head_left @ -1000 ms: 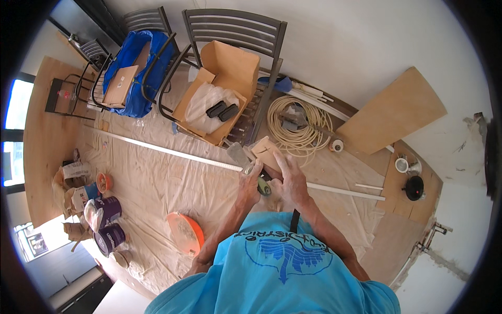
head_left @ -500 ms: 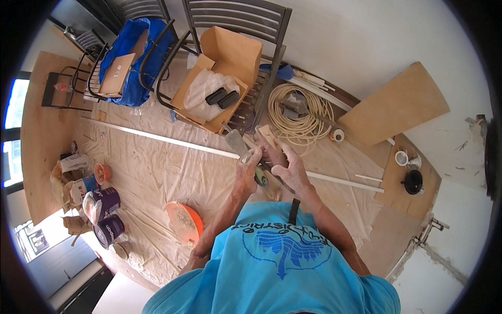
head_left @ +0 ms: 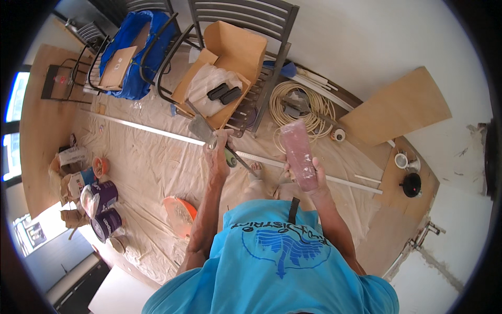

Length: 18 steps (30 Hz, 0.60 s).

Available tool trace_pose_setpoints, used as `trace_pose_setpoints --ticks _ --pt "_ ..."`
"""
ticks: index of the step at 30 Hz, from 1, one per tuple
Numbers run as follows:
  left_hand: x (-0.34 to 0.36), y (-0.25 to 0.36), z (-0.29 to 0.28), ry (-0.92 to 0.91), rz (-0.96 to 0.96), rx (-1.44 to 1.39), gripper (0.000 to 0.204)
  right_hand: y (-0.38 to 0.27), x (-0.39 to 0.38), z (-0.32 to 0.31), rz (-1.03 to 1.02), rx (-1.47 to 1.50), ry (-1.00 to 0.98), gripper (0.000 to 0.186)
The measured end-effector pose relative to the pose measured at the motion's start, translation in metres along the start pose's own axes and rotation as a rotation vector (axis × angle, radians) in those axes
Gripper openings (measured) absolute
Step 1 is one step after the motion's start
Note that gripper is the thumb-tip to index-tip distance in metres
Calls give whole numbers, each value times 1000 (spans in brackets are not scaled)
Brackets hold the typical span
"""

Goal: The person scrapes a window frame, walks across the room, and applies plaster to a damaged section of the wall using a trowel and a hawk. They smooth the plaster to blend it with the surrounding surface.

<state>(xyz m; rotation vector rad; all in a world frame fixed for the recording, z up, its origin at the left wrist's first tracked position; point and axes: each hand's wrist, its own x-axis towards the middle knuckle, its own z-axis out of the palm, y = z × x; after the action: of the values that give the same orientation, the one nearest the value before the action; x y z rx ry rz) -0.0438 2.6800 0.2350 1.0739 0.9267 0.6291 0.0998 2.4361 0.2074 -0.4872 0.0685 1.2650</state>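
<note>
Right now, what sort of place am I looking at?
Most likely a room being renovated or painted: a drop cloth covers the floor, paint cans stand at its edge, and the left hand holds a putty knife.

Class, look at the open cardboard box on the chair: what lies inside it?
Inside the cardboard box lies crumpled white sheeting with two black blocks on top. Whatever is beneath the sheeting is hidden.

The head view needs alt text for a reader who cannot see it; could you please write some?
A person in a blue shirt holds a putty knife in the left hand and a pinkish block in the right hand, over a dust sheet.
</note>
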Motion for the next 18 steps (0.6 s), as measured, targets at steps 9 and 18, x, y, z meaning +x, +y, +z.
trace_pose_setpoints --ticks 9,18 --pt "-6 -25 -89 29 -150 562 35 -32 -35 -64 9 -57 42 79" --pt "-172 -165 -149 129 -631 353 29 -70 -100 -174 68 -202 462 62"
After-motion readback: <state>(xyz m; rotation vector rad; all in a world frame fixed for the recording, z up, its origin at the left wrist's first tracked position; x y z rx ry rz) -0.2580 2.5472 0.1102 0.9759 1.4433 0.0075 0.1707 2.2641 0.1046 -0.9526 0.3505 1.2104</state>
